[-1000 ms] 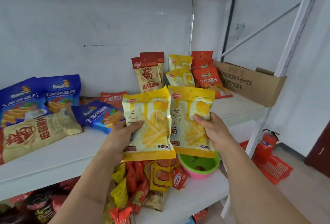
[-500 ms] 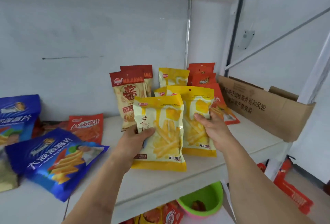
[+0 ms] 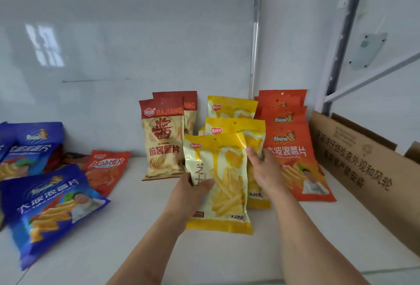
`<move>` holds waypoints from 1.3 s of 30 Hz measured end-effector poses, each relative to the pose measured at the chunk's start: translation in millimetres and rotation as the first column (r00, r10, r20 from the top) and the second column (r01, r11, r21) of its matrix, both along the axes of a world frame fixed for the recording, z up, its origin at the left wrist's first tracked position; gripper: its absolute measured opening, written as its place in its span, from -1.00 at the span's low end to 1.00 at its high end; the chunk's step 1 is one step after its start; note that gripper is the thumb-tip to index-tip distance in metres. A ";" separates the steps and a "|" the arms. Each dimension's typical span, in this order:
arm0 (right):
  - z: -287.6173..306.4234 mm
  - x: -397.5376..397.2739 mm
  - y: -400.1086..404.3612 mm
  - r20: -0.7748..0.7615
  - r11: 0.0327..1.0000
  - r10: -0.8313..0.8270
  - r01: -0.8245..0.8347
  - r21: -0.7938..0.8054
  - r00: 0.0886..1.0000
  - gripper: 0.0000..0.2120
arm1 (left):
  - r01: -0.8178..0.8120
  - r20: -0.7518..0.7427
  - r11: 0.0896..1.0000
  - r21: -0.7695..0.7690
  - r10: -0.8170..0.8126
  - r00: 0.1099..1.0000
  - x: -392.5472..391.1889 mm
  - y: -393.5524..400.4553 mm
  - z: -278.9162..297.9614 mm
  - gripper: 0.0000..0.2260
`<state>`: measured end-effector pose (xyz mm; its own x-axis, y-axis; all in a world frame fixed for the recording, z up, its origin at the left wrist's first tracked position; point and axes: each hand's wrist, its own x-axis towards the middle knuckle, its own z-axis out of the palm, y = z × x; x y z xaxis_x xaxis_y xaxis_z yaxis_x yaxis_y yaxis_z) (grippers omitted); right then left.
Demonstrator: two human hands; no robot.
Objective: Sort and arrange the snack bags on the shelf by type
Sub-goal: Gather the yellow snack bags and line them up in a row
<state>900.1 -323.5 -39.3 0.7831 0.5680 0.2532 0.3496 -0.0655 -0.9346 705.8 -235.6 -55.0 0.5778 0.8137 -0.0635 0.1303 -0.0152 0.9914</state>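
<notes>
My left hand [image 3: 193, 191] grips the left edge of a yellow fries bag [image 3: 225, 184] standing upright on the white shelf [image 3: 141, 243]. Behind it my right hand [image 3: 263, 168] holds a second yellow bag [image 3: 241, 127], set against more yellow bags [image 3: 231, 106] at the back wall. Beige-and-red MAJIANG bags [image 3: 164, 139] stand to the left of the yellow row. Orange bags [image 3: 293, 155] stand in a row to its right.
Blue bags [image 3: 50, 207] lie flat at the left, with more [image 3: 27, 146] leaning behind them. A red bag [image 3: 106, 168] lies between them and the MAJIANG bags. A brown cardboard box [image 3: 363, 171] fills the shelf's right end.
Both hands have carried the two yellow bags up from below shelf level and forward onto the shelf. The bags now stand one behind the other in front of the yellow row.
</notes>
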 end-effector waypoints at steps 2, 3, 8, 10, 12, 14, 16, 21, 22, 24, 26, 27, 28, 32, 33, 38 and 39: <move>-3.6 6.8 3.6 -0.033 1.000 0.008 -0.007 0.025 0.999 -0.54 | -0.030 -0.026 1.000 0.006 0.031 0.999 9.9 -4.5 -0.8 -0.59; -3.8 7.8 5.4 -0.038 0.999 0.016 -0.015 0.041 0.999 -0.61 | -0.051 -0.039 0.999 0.013 0.052 0.998 13.5 -6.5 -2.5 -0.60; -6.3 12.0 17.4 -0.102 0.991 0.107 -0.098 0.086 0.989 -0.48 | -0.130 -0.113 0.985 0.110 0.143 0.983 27.4 -11.0 -6.5 -0.45; -6.0 13.3 19.6 -0.197 0.987 0.155 -0.142 0.078 0.968 -0.45 | -0.106 -0.099 0.992 0.064 0.112 0.989 29.4 -7.3 -6.3 -0.43; -9.0 18.3 20.4 -0.257 0.979 0.200 -0.185 0.081 0.946 -0.45 | -0.069 -0.087 0.997 0.019 0.070 0.994 31.5 -1.5 -7.4 -0.44; -11.3 22.0 23.4 -0.297 0.977 0.211 -0.192 0.094 0.931 -0.42 | -0.042 -0.096 0.999 0.015 0.043 0.994 34.2 3.1 -7.0 -0.47; -12.2 23.0 27.1 -0.339 0.978 0.207 -0.187 0.091 0.918 -0.38 | -0.019 -0.106 1.000 0.012 0.020 0.994 36.6 7.8 -6.7 -0.52; -9.4 28.2 36.9 -0.348 0.975 0.222 -0.198 0.102 0.911 -0.39 | 0.007 -0.090 1.000 0.018 -0.006 0.996 41.9 16.1 -4.0 -0.55; -9.4 29.9 38.7 -0.348 0.976 0.217 -0.194 0.101 0.912 -0.39 | 0.007 -0.092 1.000 0.024 -0.005 0.996 43.3 17.0 -4.0 -0.56; -9.4 32.0 41.7 -0.354 0.977 0.213 -0.195 0.085 0.911 -0.38 | 0.013 -0.106 0.999 0.031 -0.009 0.994 45.8 20.8 -5.8 -0.56; -9.0 34.9 45.0 -0.366 0.978 0.207 -0.195 0.071 0.907 -0.36 | 0.023 -0.122 0.999 0.034 -0.019 0.992 48.9 24.7 -4.9 -0.51; -8.5 36.6 46.5 -0.371 0.979 0.201 -0.193 0.060 0.907 -0.36 | 0.025 -0.130 0.999 0.032 -0.021 0.991 50.7 28.3 -5.3 -0.46; -8.7 39.0 47.9 -0.371 0.980 0.196 -0.191 0.051 0.908 -0.34 | 0.031 -0.126 0.999 0.029 -0.027 0.992 52.4 31.2 -4.7 -0.45; -10.3 47.2 52.3 -0.362 0.980 0.191 -0.201 0.012 0.912 -0.28 | 0.112 -0.086 0.993 -0.047 -0.116 0.990 60.5 43.0 -2.2 -0.37; -9.0 47.8 52.9 -0.364 0.978 0.195 -0.207 0.006 0.911 -0.29 | 0.132 -0.082 0.989 -0.063 -0.137 0.987 62.2 45.8 -1.8 -0.33; -1.4 50.4 61.0 -0.366 0.968 0.233 -0.251 -0.002 0.901 -0.41 | 0.203 -0.056 0.977 -0.060 -0.206 0.977 63.8 50.0 -1.6 -0.43; -1.1 50.6 62.6 -0.362 0.968 0.232 -0.250 -0.003 0.903 -0.42 | 0.212 -0.047 0.976 -0.054 -0.215 0.976 63.5 49.4 -1.9 -0.52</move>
<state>950.7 -260.9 -40.4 0.6534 0.7554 -0.0490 0.0053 -0.0693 -0.9976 769.2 -186.2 -56.9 0.7328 0.6671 -0.1343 0.1808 -0.0007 0.9835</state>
